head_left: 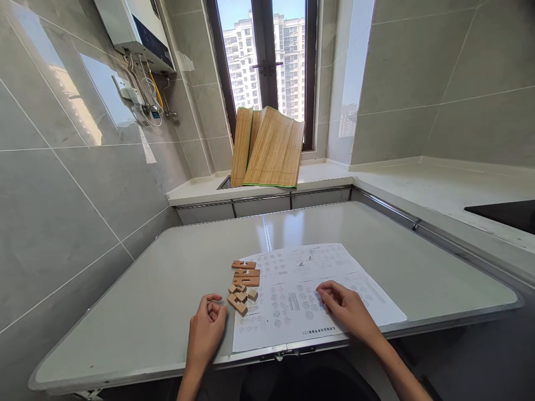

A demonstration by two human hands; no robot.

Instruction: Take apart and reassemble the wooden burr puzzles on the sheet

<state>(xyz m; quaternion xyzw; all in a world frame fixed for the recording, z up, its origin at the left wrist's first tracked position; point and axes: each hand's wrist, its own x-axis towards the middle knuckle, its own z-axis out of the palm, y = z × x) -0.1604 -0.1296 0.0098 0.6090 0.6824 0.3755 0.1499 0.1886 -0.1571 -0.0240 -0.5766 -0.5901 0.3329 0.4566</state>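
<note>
My left hand [206,328] rests on the table at the left, its fingers curled in loosely with nothing visible in them. Just right of it lie several small wooden puzzle blocks [241,297], cube-jointed pieces in a loose cluster. Behind these are flat wooden pieces with cut-out notches and slots [246,281]. A large printed paper sheet [292,328] spreads under some of the wood, showing rows of small block drawings. Over its right part is my right hand [340,305], fingers bent, thumb a little apart, and no object seen in it.
The pale folding table [137,312] has a metal rim and a front latch [279,356]. Beyond it runs a white counter [326,170] with a folded bamboo mat [273,147] against the window. A black panel [507,214] lies on the right counter. A water heater [137,33] hangs at left.
</note>
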